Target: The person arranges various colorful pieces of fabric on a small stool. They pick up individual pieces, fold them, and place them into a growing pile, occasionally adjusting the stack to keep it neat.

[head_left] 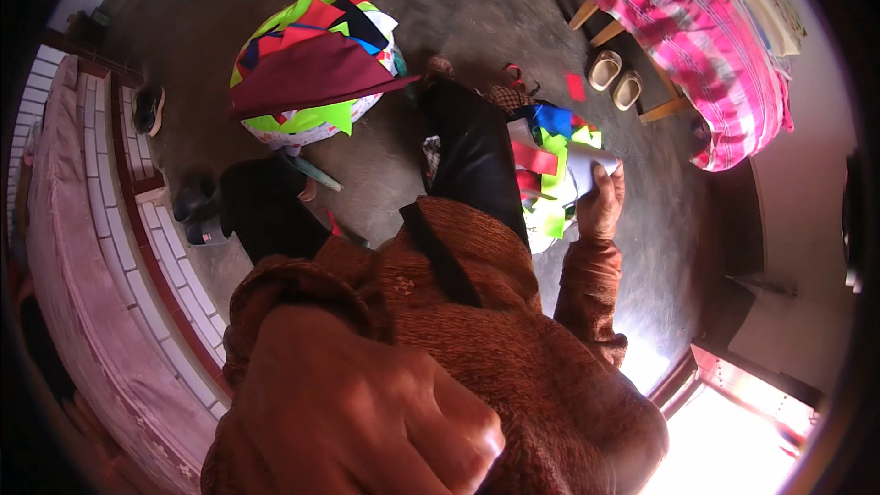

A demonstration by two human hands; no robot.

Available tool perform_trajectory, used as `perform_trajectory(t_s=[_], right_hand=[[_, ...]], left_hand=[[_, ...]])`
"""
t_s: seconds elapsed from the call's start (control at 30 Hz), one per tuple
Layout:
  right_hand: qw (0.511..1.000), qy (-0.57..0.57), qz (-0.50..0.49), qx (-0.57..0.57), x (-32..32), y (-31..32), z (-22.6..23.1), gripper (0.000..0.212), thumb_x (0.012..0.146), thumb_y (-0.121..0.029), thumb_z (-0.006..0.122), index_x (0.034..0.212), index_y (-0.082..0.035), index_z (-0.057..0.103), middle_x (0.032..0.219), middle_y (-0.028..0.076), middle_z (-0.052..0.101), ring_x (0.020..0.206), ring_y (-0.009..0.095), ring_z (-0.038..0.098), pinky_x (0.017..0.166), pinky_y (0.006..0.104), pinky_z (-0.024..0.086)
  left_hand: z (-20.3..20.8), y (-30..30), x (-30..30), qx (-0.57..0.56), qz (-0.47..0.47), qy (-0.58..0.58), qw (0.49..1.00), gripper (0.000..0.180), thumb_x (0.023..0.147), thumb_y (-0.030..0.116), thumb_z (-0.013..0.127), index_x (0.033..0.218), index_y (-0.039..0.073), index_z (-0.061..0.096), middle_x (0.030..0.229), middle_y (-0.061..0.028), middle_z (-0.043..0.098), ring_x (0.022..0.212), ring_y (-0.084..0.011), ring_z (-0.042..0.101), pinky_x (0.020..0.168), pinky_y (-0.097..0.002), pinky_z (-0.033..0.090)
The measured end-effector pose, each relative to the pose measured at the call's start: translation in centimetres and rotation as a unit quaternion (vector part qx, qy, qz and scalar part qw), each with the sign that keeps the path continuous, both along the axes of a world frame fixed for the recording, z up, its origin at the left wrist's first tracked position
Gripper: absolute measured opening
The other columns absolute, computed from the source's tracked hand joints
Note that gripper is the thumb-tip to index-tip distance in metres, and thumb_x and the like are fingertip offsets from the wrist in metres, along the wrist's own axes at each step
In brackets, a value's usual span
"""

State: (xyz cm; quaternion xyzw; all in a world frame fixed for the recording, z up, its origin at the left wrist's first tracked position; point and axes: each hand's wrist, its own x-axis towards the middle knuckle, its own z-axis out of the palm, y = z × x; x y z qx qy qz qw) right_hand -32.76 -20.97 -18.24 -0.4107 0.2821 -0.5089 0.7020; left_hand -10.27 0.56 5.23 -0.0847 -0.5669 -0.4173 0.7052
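My left hand [357, 403] is raised close to the camera, its fingers curled into a fist; whatever it may hold is hidden. At the right side, my right hand [600, 206] pinches a white piece of cloth [587, 172] between thumb and fingers. That piece lies over a pile of cloth scraps [548, 220] in bright yellow-green, red, blue and white, beside my leg. A narrow black strip of cloth [440, 252] rests across my lap.
A round, heaped bundle [293, 135] with colourful scraps and a maroon cloth [307, 75] stands ahead on the left. Pale slippers [605, 70] sit near a bed or bench with a pink checked cover [678, 27]. A red scrap [575, 86] lies on the floor.
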Motion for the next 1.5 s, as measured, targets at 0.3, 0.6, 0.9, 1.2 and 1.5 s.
perform_trajectory(t_s=[0.3,0.6,0.9,1.2,1.5], right_hand=[[0.983,-0.067,0.169,-0.038,7.7,4.8,6.9,0.037,0.072,-0.014,0.067,0.103,-0.005,0.051,0.110,0.009,0.055,0.099,0.020,0.054,0.088,0.0332,0.044],[0.939,0.072,0.328,-0.078,11.8,8.8,7.0,0.024,0.080,0.007,0.063,0.098,-0.006,0.053,0.100,-0.001,0.056,0.094,0.007,0.050,0.083,0.0222,0.041],[0.970,0.145,0.190,-0.035,11.2,6.9,4.1,0.026,0.085,0.001,0.060,0.108,-0.007,0.052,0.090,0.000,0.058,0.083,0.008,0.052,0.078,0.0229,0.042],[0.974,0.176,0.143,0.017,10.2,6.7,-0.4,0.023,0.087,-0.009,0.059,0.108,-0.006,0.049,0.088,0.010,0.063,0.076,0.015,0.060,0.066,0.0250,0.046],[0.963,0.207,0.165,0.055,11.5,7.2,-0.2,0.018,0.088,-0.006,0.057,0.104,-0.004,0.049,0.086,0.009,0.061,0.077,0.015,0.058,0.069,0.0260,0.048]], left_hand=[[-4.9,-1.6,5.4,0.192,0.166,-0.289,0.923,0.014,0.089,0.019,0.051,0.089,0.006,0.057,0.072,-0.0061,0.054,0.068,-0.0160,0.055,0.061,-0.0319,0.045],[-14.4,-2.8,4.2,0.527,0.114,-0.100,0.836,0.037,0.093,0.024,0.053,0.121,0.000,0.052,0.107,-0.0043,0.059,0.099,-0.0090,0.053,0.088,-0.0261,0.042],[-15.8,-5.1,8.8,0.564,0.322,-0.065,0.758,0.034,0.095,0.032,0.048,0.115,0.006,0.055,0.094,-0.0024,0.062,0.083,-0.0105,0.063,0.067,-0.0284,0.054],[-9.8,-12.6,18.9,0.486,0.339,0.230,0.772,0.038,0.091,0.034,0.055,0.117,0.008,0.049,0.110,-0.0105,0.059,0.102,-0.0325,0.058,0.081,-0.0589,0.048],[-21.3,-7.4,30.9,0.592,0.583,0.200,0.519,0.041,0.084,0.011,0.061,0.121,0.003,0.044,0.113,-0.0141,0.054,0.101,-0.0333,0.056,0.074,-0.0467,0.055]])
